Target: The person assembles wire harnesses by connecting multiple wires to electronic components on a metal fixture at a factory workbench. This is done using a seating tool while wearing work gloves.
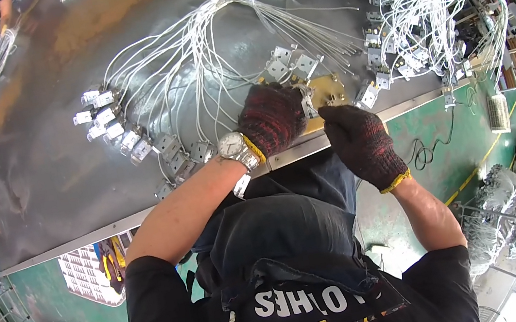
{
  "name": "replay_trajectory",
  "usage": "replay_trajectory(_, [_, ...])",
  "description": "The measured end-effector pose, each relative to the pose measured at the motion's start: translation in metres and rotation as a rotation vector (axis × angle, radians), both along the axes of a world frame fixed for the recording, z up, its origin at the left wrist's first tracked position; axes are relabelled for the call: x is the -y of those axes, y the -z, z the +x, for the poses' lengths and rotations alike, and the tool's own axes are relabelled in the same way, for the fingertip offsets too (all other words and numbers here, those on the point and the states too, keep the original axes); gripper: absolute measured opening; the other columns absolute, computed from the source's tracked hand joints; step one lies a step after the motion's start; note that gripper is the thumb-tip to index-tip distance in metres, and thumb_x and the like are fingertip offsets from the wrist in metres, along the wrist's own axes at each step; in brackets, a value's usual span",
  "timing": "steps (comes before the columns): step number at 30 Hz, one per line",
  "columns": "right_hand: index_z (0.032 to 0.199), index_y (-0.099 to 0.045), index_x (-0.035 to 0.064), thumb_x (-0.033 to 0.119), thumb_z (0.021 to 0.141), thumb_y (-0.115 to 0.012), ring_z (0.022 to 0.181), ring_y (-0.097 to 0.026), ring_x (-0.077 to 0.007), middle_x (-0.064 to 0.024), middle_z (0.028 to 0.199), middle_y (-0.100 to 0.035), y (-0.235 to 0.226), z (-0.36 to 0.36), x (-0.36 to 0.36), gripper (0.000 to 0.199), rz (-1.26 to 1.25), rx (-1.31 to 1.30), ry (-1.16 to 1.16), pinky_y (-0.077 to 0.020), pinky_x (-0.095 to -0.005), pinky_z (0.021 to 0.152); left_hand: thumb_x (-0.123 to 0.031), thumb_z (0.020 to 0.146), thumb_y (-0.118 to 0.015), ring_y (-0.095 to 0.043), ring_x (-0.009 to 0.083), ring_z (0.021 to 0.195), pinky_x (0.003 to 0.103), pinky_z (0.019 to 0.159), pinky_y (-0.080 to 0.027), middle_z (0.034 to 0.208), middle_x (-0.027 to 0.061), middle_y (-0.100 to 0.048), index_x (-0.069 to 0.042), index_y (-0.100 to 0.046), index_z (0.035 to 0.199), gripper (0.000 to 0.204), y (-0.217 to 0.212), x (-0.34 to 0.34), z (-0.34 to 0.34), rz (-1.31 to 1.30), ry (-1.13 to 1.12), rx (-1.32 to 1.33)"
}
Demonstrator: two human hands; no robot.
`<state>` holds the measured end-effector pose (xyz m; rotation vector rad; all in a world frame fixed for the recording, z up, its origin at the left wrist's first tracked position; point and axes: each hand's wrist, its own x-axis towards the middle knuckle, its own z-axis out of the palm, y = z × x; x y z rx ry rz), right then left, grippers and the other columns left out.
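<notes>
My left hand (272,116), in a dark red and black knit glove, is closed at the left side of a yellowish fixture plate (328,86) by the table's front edge. A small metal piece (309,105) shows beside its fingertips; whether they grip it is hidden. My right hand (358,140), gloved alike, has its fingers curled together at the plate's front right corner, and what they hold does not show. Just beyond the plate lie metal brackets (292,62). White wires (200,26) arch over the table to a row of metal clips (109,121) left of my hands.
A thick pile of white wires with metal ends (431,6) covers the table's right end. The metal table edge (79,241) runs along my front. Pliers (110,263) with yellow handles lie below it at left. A black cable (432,147) lies on the green floor.
</notes>
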<state>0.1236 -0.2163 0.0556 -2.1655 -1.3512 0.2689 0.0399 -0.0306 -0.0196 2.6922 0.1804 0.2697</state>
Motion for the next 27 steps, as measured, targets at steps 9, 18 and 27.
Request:
replay_trajectory(9, [0.127,-0.067,0.0034,0.007,0.089,-0.071,0.058,-0.051,-0.0031,0.0032,0.077,-0.060,-0.001,0.011,0.005,0.037,0.069,-0.465,0.204,-0.0435,-0.0225,0.052,-0.042,0.079,-0.078,-0.068,0.0358,0.090,0.048,0.080,-0.052,0.094,0.0129,-0.072,-0.010,-0.071,0.111,0.047,-0.002,-0.004,-0.016,0.078,0.028,0.222])
replay_trajectory(18, [0.131,-0.063,0.0006,0.015,0.092,-0.069,0.055,-0.054,-0.0083,-0.0011,0.072,-0.059,0.049,0.019,-0.044,0.041,0.121,-0.600,0.207,-0.0463,-0.0270,0.048,-0.064,0.090,-0.067,-0.068,0.0405,0.081,0.048,0.075,-0.050,0.082,0.0204,-0.069,-0.005,-0.073,0.093,0.059,-0.052,-0.035,-0.049,-0.298,0.165,-0.342])
replay_trajectory(27, [0.125,-0.064,-0.0015,0.015,0.092,-0.070,0.060,-0.063,-0.0118,-0.0074,0.079,-0.068,0.088,0.035,-0.088,0.038,0.189,-0.451,0.119,-0.0511,-0.0289,0.050,-0.070,0.077,-0.074,-0.071,0.0377,0.094,0.049,0.083,-0.055,0.103,0.0212,-0.072,0.000,-0.069,0.113,0.079,-0.052,-0.016,-0.054,0.029,-0.241,-0.428])
